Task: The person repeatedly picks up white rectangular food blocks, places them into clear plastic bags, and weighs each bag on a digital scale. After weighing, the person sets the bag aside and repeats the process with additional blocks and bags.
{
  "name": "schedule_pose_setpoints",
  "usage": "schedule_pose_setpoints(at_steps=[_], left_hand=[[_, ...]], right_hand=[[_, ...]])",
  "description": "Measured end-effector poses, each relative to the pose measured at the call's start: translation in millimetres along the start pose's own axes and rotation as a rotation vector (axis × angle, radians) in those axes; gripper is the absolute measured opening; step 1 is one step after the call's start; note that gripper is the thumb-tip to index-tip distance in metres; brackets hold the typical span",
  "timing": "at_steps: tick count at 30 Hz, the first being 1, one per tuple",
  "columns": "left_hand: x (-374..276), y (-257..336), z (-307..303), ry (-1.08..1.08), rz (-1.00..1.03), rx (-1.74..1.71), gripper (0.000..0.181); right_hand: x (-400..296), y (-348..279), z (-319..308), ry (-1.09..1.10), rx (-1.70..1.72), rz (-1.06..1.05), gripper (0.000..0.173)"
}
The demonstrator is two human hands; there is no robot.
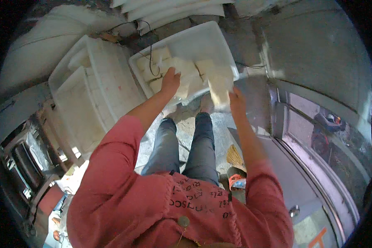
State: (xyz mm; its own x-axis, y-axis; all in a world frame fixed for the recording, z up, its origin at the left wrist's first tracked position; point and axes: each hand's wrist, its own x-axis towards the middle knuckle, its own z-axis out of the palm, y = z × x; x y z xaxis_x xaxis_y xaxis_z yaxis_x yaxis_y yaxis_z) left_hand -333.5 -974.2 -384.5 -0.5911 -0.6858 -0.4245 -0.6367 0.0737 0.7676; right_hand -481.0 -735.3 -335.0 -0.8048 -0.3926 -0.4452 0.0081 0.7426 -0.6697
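A shallow white plastic tub lies tilted in front of my feet, with several pale yellow blocks in it. My right hand grips the right edge of a pale slab, which hangs over the tub's near right corner and is blurred by motion. Over the tub's near left part is my left hand, thumb side toward the blocks. A pale block lies right against its fingers; whether they hold it is unclear.
Large white plastic bins stand left of the tub. A thin black cable crosses the view over the tub. To the right is a grey door with a round knob. Broom bristles rest on the floor near my right leg.
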Motion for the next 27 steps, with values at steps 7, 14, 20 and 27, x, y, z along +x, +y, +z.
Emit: schedule_pose_setpoints(at_steps=[7,14,20,27], left_hand=[[199,-94,112,0.354,0.095,0.342,0.019],[257,-171,138,0.327,-0.125,-0.137,0.045],[98,-142,87,0.18,0.055,0.499,0.054],[-201,-37,4,-0.992,0.406,1.193,0.068]], right_hand=[[257,4,155,0.099,-0.02,-0.383,0.023],[381,76,291,-0.06,0.217,-0.383,0.035],[219,29,223,-0.046,-0.327,-0.316,0.06],[-165,150,55,-0.672,-0.436,0.018,0.034]])
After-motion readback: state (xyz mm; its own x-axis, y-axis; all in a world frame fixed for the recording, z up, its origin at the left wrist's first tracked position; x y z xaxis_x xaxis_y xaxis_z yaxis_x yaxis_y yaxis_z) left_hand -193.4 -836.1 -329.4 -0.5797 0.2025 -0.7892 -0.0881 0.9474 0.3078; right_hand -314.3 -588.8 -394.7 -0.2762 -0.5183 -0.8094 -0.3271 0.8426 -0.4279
